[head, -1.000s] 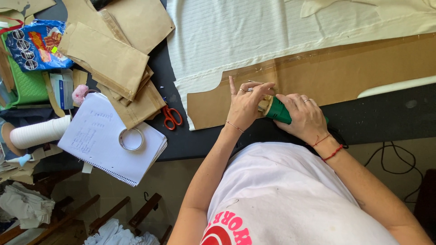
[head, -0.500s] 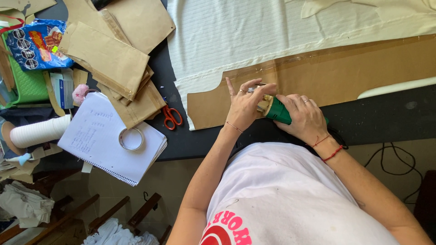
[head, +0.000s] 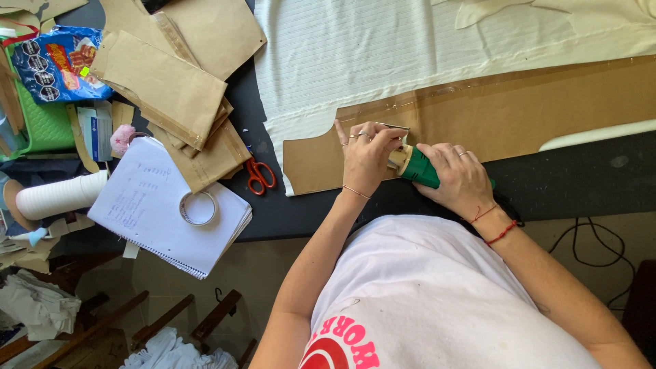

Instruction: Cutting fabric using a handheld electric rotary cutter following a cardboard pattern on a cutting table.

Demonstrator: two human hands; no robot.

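The green cutting tool (head: 418,167) has a green cylindrical body and a cream head, lying tilted on the brown cardboard pattern (head: 519,109) near its lower edge. The right hand (head: 459,179) grips the body, fingers clenched. The left hand (head: 365,156) rests at the head, fingers curled, 1 forefinger extended on the pattern.

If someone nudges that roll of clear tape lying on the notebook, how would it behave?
The tape roll looks thin and hollow, so probably light. Lying flat on the spiral notebook, it would likely slide rather than roll. The notebook overhangs the table edge, so it might drop off.
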